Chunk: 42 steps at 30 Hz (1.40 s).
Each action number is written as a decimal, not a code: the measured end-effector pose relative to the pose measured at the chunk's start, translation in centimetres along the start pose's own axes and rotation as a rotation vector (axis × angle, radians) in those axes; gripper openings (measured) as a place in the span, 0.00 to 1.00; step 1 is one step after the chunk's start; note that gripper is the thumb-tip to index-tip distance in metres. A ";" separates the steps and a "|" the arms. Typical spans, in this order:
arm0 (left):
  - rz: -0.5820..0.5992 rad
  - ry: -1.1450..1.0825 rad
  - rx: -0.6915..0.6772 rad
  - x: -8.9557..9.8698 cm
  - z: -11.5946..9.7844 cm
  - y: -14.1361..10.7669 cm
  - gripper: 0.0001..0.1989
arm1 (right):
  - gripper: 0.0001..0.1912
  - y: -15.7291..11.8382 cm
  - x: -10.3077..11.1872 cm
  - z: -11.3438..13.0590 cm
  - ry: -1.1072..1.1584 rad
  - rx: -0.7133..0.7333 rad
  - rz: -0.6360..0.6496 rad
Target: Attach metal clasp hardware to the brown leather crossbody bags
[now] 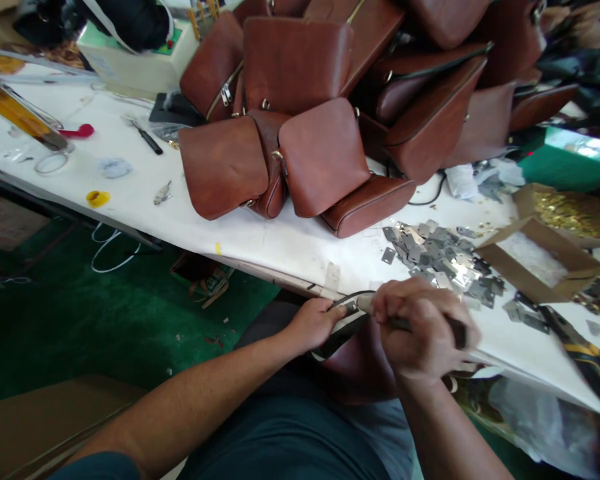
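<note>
Right hand [425,327] curled tight round the tool [364,305], and it's a blurred fist, with the fingers wrapped over the handle! The tool's long axis is laid nearly crosswise, its pale tip aimed left and slightly away from the body, its dark butt left poking out at the right of the fist. That tip is held right by a small metal piece [351,307] at the rim of the bag [360,360]; whether the two are touching can't be told.

Over to the left hand [313,323]: the rim is pinched there, thumb laid on top, its end beside the metal piece. And the bag? Held over the lap, just off the near edge of the surface [290,240], its dark mouth turned up, the long axis of that mouth slanted from near left to far right. Its brown body is partly hidden by the right hand and forearm.

Up on the surface, brown bags [325,160] are heaped beyond the hands, flaps and zips pointed every way. To the right, flat metal plates [430,253] are scattered, with an open carton [540,260] set just beside them. Far left, a screwdriver [150,138] is seen, its black handle pointed nearer the edge.
</note>
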State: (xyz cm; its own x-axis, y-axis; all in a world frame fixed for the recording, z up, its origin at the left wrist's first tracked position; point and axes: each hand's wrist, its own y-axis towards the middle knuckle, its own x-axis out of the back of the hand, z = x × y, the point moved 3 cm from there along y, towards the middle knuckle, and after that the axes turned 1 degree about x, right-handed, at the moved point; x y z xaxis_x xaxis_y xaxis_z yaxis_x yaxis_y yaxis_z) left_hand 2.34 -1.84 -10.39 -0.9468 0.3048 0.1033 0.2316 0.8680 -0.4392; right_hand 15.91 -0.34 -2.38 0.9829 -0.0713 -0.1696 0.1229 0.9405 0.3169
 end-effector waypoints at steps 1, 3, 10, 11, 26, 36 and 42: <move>0.002 0.007 -0.004 0.0 0.0 0.0 0.23 | 0.17 -0.2 -0.2 0.0 -0.032 0.005 0.026; 0.009 0.029 -0.013 0.1 -0.1 -0.1 0.24 | 0.16 -0.2 -0.6 0.1 -0.081 0.044 0.055; 0.082 0.182 -0.085 1.0 -1.1 -1.6 0.25 | 0.20 3.6 3.0 3.3 -0.244 0.172 -0.233; 0.100 0.239 -0.122 1.5 -1.8 -2.0 0.25 | 0.20 4.4 3.7 3.4 -0.387 0.163 -0.220; 0.630 1.031 -0.341 3.4 -11.0 -6.4 0.18 | 0.11 -6.9 16.3 1.2 -0.937 0.046 -0.432; 0.641 0.939 -0.431 -0.7 -9.8 -3.9 0.19 | 0.27 -11.6 24.8 -3.1 -0.586 -0.395 -0.755; 0.553 0.937 -0.511 -1.0 -10.5 -3.1 0.12 | 0.26 -11.1 24.4 -2.5 -0.512 -0.430 -0.749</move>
State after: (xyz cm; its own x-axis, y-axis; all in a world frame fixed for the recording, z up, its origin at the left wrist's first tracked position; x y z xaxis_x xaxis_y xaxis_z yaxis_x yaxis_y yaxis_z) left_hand 4.88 -0.67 0.23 -0.2101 0.6675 0.7144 0.8178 0.5204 -0.2457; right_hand 38.14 -11.67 -12.34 0.6257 -0.7331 0.2665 0.7732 0.6280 -0.0880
